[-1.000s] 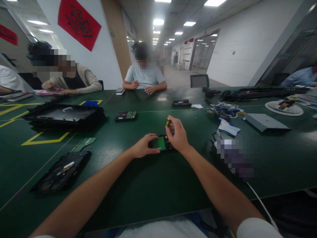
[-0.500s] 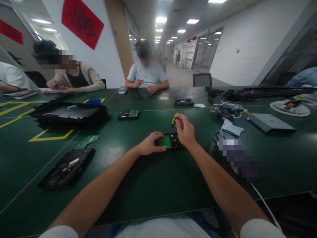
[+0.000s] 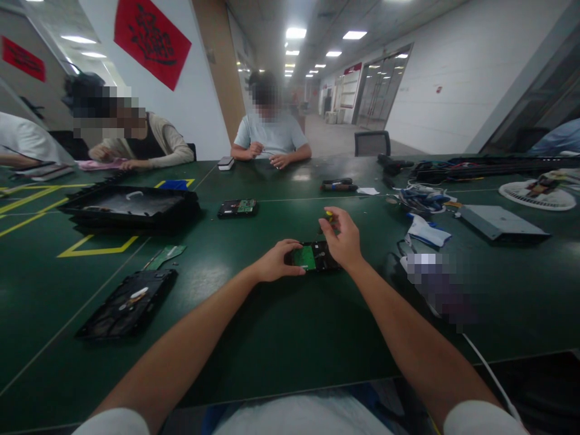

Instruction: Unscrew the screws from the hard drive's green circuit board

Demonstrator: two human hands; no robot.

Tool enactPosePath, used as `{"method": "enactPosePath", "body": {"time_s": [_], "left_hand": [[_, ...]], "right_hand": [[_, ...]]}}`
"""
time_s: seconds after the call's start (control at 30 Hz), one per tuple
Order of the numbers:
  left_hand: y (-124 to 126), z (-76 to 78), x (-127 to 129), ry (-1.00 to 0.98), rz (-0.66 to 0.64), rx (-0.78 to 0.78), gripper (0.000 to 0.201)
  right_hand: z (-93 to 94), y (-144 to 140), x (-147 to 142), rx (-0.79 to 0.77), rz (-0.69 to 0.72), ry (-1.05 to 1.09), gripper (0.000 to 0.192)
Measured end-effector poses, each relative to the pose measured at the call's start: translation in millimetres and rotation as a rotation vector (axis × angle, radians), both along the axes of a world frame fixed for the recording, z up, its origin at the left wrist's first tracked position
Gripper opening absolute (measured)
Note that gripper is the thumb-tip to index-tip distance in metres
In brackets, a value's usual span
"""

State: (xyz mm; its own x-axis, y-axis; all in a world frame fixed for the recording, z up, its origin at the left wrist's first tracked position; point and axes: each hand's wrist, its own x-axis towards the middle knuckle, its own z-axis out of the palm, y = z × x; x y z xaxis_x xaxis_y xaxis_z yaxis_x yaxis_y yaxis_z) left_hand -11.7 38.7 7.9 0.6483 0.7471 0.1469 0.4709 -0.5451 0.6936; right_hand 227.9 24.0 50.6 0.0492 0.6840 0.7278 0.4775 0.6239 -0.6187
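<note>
Far left on the dark green table [image 3: 281, 338] we see a yellow taped square outline [image 3: 97, 248], and behind it a big black rectangular plastic tray [image 3: 129, 205] with a person in a beige cardigan [image 3: 154, 148] seated beyond it. Nearer us lies a flat black opened hard-drive casing [image 3: 127, 305], with a thin green circuit-board strip [image 3: 164, 255] just past it. Mid-table sits a second small black drive with a green board on top [image 3: 238, 208], well apart from our hands; behind it a person in a light blue T-shirt [image 3: 270, 136] sits at the far edge, a small white box [image 3: 225, 163] near their elbow. Centre: our left hand [image 3: 276, 261] grasps the left end of the small black hard drive with a green circuit board [image 3: 313, 257], which lies flat on the table between both hands. Our right hand [image 3: 345, 238] is over the drive's right end, fingers pinched on a small yellow-and-black screwdriver handle [image 3: 329, 215]; the tip is hidden, so we cannot tell if it touches the drive. Right of that: a blue-and-white cloth [image 3: 428, 231], a tangle of cables [image 3: 419, 199], a grey flat metal box [image 3: 501, 222], a round white fan grille [image 3: 537, 194].
</note>
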Motion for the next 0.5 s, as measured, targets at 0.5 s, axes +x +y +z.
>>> {"method": "enactPosePath", "body": {"time_s": [0.5], "left_hand": [[-0.7, 2.3, 0.8, 0.011, 0.020, -0.048, 0.083]], "right_hand": [[0.0, 6.9, -4.1, -0.293, 0.344, 0.370, 0.035]]}}
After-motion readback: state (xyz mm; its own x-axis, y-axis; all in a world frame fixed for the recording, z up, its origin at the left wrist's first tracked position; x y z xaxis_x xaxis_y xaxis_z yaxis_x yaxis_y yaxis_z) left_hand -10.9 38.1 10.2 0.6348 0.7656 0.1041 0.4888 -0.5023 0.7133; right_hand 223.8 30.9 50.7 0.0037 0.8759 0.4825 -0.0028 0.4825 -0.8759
